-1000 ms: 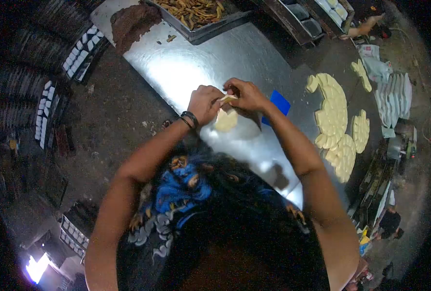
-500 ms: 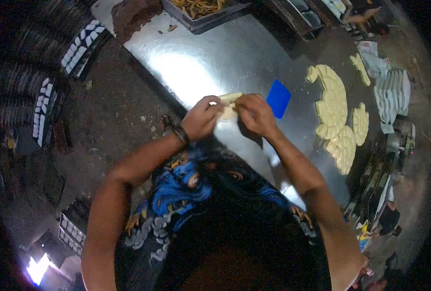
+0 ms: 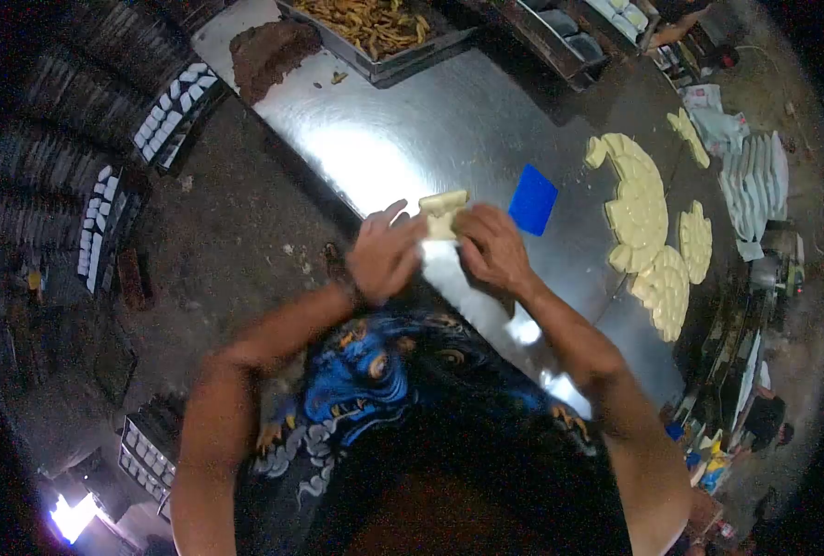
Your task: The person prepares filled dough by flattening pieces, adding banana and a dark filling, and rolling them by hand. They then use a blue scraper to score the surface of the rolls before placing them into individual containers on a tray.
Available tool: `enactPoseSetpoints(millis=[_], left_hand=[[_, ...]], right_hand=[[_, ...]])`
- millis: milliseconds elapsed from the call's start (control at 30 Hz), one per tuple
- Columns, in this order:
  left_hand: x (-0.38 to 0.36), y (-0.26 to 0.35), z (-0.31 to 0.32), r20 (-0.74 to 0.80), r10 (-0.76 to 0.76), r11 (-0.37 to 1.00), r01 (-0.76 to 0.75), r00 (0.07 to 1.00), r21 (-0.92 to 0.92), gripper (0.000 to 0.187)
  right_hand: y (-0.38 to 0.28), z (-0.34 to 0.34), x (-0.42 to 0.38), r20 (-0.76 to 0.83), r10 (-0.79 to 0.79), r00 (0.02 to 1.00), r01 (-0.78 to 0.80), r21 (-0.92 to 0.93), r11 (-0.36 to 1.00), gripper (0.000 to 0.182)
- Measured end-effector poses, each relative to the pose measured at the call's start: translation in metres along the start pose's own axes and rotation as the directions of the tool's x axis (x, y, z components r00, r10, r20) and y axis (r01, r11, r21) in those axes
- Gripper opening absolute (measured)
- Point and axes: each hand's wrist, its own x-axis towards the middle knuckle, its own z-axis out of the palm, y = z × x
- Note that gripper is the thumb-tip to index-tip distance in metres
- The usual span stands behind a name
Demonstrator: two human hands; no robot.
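two hands, our left hand [image 3: 384, 255] and right hand [image 3: 493, 248], pinch a dough piece [image 3: 442, 213] from opposite sides above the desk [image 3: 449, 120], seemingly to fold it.

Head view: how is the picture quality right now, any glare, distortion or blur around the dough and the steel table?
Head view: a strong fisheye bends the steel table and leaves black corners; overhead glare whitens the steel just beyond the dough piece; the left hand and right hand look slightly soft but readable, both gripping the dough; the floor and racks at left are dim; the blue scraper shows clearly.
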Motion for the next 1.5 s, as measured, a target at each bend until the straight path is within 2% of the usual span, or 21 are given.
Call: enactPoseSetpoints(millis=[67, 167, 233, 400, 433, 467, 533, 633, 767, 800, 900, 933, 967, 1033, 1067, 1133, 1233, 1267, 1367, 1467, 1500], left_hand=[[0.012, 0.006, 0.012, -0.099, -0.006, 0.998, 0.001, 0.995, -0.057, 0.071], [0.015, 0.010, 0.027, 0.044, -0.030, 0.969, 0.040, 0.999, -0.244, 0.077], [0.002, 0.001, 0.033, 0.091, 0.055, 0.994, -0.047, 0.994, -0.094, 0.082], [-0.008, 0.024, -0.002, 0.287, -0.053, 0.999, 0.054, 0.957, 0.002, 0.077], [-0.002, 0.025, -0.007, 0.296, -0.080, 0.997, 0.081, 0.952, 0.009, 0.076], [-0.003, 0.023, 0.003, 0.116, -0.005, 0.988, -0.013, 0.993, 0.155, 0.078], [-0.001, 0.025, 0.018, 0.084, 0.056, 0.998, -0.055, 0.995, -0.015, 0.073], [-0.014, 0.012, 0.037, 0.190, 0.120, 0.992, -0.111, 0.975, -0.054, 0.068], [-0.017, 0.023, 0.007, 0.426, 0.060, 0.998, -0.045, 0.903, -0.045, 0.060], [-0.011, 0.029, 0.001, 0.443, 0.027, 0.998, 0.003, 0.896, -0.068, 0.057], [0.001, 0.022, -0.003, 0.529, 0.025, 0.991, 0.046, 0.848, -0.122, 0.047], [0.000, 0.020, -0.001, 0.566, 0.041, 0.988, 0.050, 0.823, -0.146, 0.043], [-0.006, 0.016, -0.002, 0.529, 0.073, 0.964, 0.076, 0.845, -0.254, 0.041], [-0.021, -0.004, -0.012, 0.447, 0.105, 0.883, 0.124, 0.888, -0.453, 0.035], [-0.034, -0.010, -0.019, 0.348, 0.032, 0.820, 0.174, 0.937, -0.545, 0.032], [-0.081, -0.046, -0.025, 0.359, -0.294, 0.598, 0.464, 0.886, -0.654, 0.035], [-0.088, -0.062, -0.061, 0.281, -0.432, 0.703, 0.515, 0.857, -0.491, 0.035], [-0.086, -0.066, -0.069, 0.291, -0.408, 0.687, 0.501, 0.865, -0.527, 0.035], [-0.066, -0.081, -0.090, 0.287, -0.286, 0.689, 0.404, 0.914, -0.601, 0.033], [-0.052, -0.099, -0.117, 0.194, -0.118, 0.781, 0.212, 0.974, -0.587, 0.031], [-0.048, -0.111, -0.127, 0.141, -0.060, 0.822, 0.130, 0.988, -0.554, 0.029]], right_hand=[[-0.001, 0.008, 0.018, -0.056, 0.005, 0.998, -0.001, 0.069, 0.998, 0.040], [-0.006, 0.024, 0.027, -0.063, -0.006, 0.998, 0.005, -0.012, 1.000, 0.042], [-0.004, 0.038, -0.002, -0.077, -0.100, 0.992, 0.096, -0.055, 0.994, 0.045], [-0.014, 0.009, 0.000, 0.134, -0.072, 0.988, 0.078, -0.038, 0.996, 0.038], [-0.011, 0.005, 0.002, 0.060, -0.071, 0.996, 0.073, -0.029, 0.997, 0.037], [-0.009, 0.003, 0.004, -0.015, -0.071, 0.997, 0.071, -0.014, 0.997, 0.037], [-0.009, 0.017, 0.005, -0.144, -0.081, 0.986, 0.087, 0.032, 0.996, 0.036], [-0.016, 0.041, -0.031, -0.088, -0.067, 0.994, 0.055, -0.129, 0.990, 0.038], [-0.029, 0.013, -0.022, 0.142, 0.021, 0.990, -0.019, -0.014, 1.000, 0.038], [-0.022, 0.009, -0.004, 0.249, 0.116, 0.962, -0.126, 0.026, 0.992, 0.020], [-0.025, 0.023, 0.041, -0.270, -0.136, 0.953, 0.066, -0.252, 0.965, 0.017], [-0.027, 0.033, 0.058, -0.400, -0.076, 0.913, 0.024, -0.133, 0.991, 0.014], [-0.034, 0.041, 0.066, -0.463, -0.003, 0.886, -0.044, -0.091, 0.995, 0.017], [-0.038, 0.058, 0.047, -0.286, 0.143, 0.948, -0.224, -0.277, 0.934, 0.032], [-0.041, 0.071, 0.017, -0.273, 0.099, 0.957, -0.185, -0.310, 0.932, 0.034], [-0.047, 0.086, -0.043, -0.247, 0.014, 0.969, -0.114, -0.396, 0.911, 0.037], [-0.051, 0.069, -0.008, -0.087, 0.180, 0.980, -0.199, -0.313, 0.929, 0.040], [-0.050, 0.057, 0.019, 0.026, 0.242, 0.970, -0.213, -0.397, 0.893, 0.048], [-0.016, 0.065, 0.078, -0.217, 0.161, 0.963, -0.245, -0.454, 0.857, 0.056], [-0.021, 0.066, 0.097, -0.283, 0.258, 0.924, -0.359, -0.401, 0.843, 0.066], [-0.031, 0.061, 0.097, -0.167, 0.392, 0.905, -0.426, -0.317, 0.847, 0.071]])
